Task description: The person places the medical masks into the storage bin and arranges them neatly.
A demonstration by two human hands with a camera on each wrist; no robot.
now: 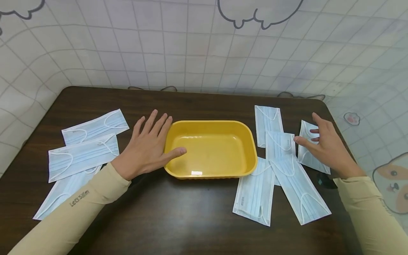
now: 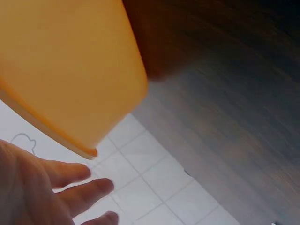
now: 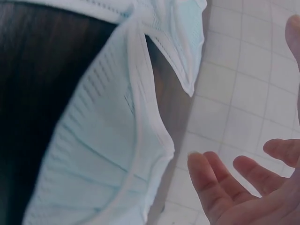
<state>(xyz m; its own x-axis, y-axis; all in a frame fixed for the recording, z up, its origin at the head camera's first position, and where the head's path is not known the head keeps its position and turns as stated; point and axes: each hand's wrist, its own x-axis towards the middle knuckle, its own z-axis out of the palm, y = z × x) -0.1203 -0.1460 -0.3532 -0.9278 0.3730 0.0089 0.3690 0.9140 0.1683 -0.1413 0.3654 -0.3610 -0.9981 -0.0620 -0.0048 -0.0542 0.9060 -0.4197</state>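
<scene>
- The left hand lies flat with spread fingers against the left end of the yellow tray, thumb over its rim, steadying it on the worktop.
- The right hand hovers with loose fingers above the face masks right of the tray, gripping nothing.
- This looks like the reach for a first mask; next, a pinch on the nearest one.

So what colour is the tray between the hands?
Yellow; the tray shows best in the head view.
</scene>
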